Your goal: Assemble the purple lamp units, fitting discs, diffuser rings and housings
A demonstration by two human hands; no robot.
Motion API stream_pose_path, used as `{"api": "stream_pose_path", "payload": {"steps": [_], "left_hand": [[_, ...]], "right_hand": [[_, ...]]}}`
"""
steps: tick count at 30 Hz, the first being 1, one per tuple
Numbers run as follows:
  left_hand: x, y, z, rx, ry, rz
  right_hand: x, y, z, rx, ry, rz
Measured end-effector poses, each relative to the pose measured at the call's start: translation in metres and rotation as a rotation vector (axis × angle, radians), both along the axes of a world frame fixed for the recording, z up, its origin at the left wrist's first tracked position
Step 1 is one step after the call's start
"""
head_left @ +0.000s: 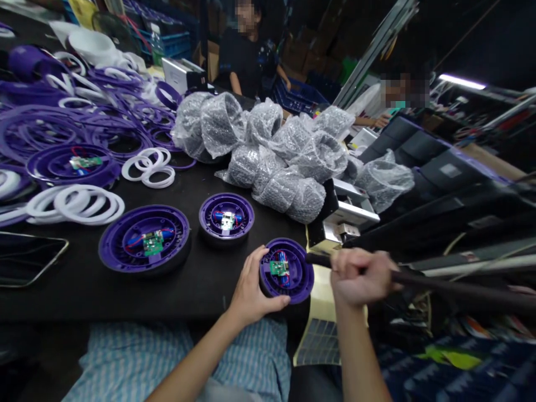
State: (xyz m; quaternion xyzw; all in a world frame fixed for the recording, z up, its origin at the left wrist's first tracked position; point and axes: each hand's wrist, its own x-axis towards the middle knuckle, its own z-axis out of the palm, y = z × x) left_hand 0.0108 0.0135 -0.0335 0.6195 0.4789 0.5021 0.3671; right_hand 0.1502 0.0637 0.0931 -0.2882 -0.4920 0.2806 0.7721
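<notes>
My left hand (pixel 253 290) is wrapped round the left edge of a round purple housing (pixel 307 279), thumb along its front rim. Inside the housing sit a green circuit board (pixel 278 268), blue cylindrical parts and red wires. A long dark rod-like tool (pixel 435 283) is held in my right hand (pixel 363 276), closed round it. Its narrow end meets the right rim of the housing; whether it touches is unclear. Two similar purple housings, a small one (pixel 209 223) and a larger one (pixel 109 245), lie to the left with boards inside.
Bubble-wrapped pieces (pixel 288 139) are heaped behind the housings. White rings (pixel 90 204), purple rings (pixel 125 134) and a phone (pixel 31 259) lie leftward. A metal device (pixel 347 215) and label sheet (pixel 320 335) are near my right hand. Two people (pixel 247 61) are across the table.
</notes>
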Motion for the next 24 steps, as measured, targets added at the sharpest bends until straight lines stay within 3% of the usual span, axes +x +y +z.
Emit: {"api": "stream_pose_path", "payload": {"steps": [4,6,10,12,14,20,24], "left_hand": [[0.000,-0.001,0.005,-0.043,0.004,0.020],[0.000,-0.001,0.013,-0.089,-0.003,0.017],[0.000,-0.001,0.030,-0.248,0.004,0.027],[0.000,0.000,0.034,-0.253,0.060,0.052],[0.001,0.000,0.035,-0.220,0.121,0.065],[0.008,0.001,0.035,-0.159,0.170,0.077],[0.000,-0.003,0.031,-0.145,0.090,0.023]], "right_hand": [[-0.004,-0.004,-0.016,-0.070,-0.021,-0.017],[-0.006,-0.007,-0.016,-0.101,-0.054,-0.010],[-0.005,-0.022,0.012,-0.096,-0.073,0.068],[-0.005,-0.032,0.027,-0.040,-0.041,0.133],[-0.007,-0.039,0.031,-0.026,-0.006,0.184],[-0.022,-0.040,-0.004,-0.212,0.041,0.200],[-0.024,-0.045,-0.007,-0.217,-0.005,0.143]]}}
